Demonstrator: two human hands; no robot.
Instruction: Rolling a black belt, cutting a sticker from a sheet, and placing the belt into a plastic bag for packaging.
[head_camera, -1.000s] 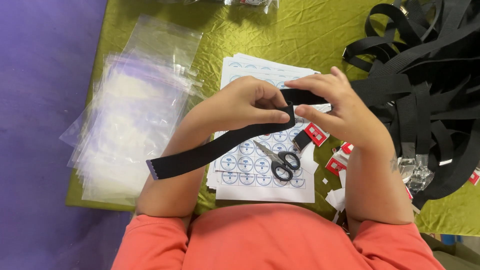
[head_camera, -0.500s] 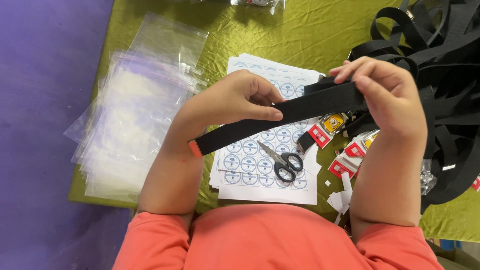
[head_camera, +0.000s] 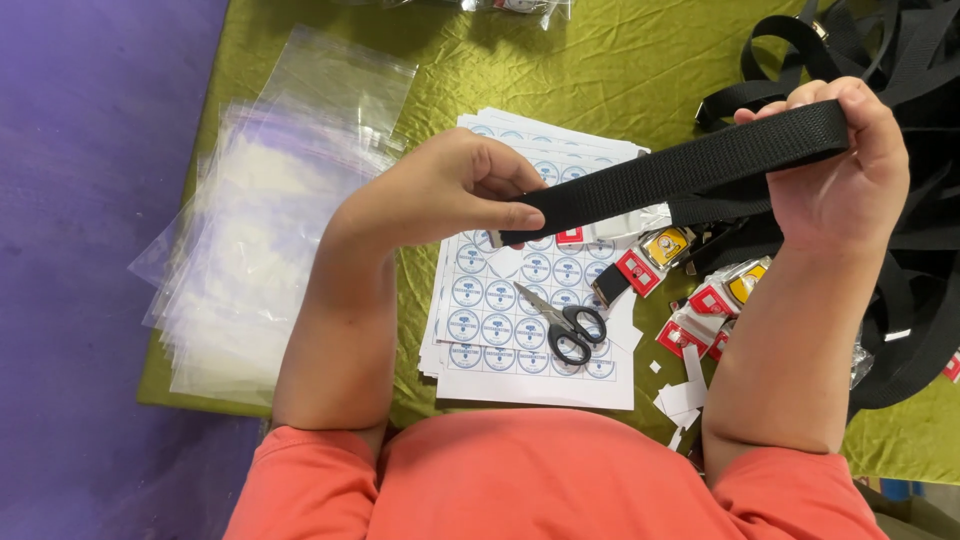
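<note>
One head-worn camera looks straight down, close above the bench (head_camera: 620, 60), sticker sheets (head_camera: 520, 340) near centre frame.

Matt woven black strap (head_camera: 690, 170); glossy clear plastic bags (head_camera: 270, 220).

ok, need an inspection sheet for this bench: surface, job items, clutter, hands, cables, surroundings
Surface: table under wrinkled olive-green cloth.
Job's things: flat black woven strap, stretched between both hands.
Clutter: white sheets of round blue stickers; black-handled scissors lying on them; stack of clear plastic bags; red-and-yellow tags; white paper scraps; pile of black straps.
Hands: left hand pinches one strap end; right hand grips the other.
Cables: nothing seen.
Surroundings: purple floor.
</note>
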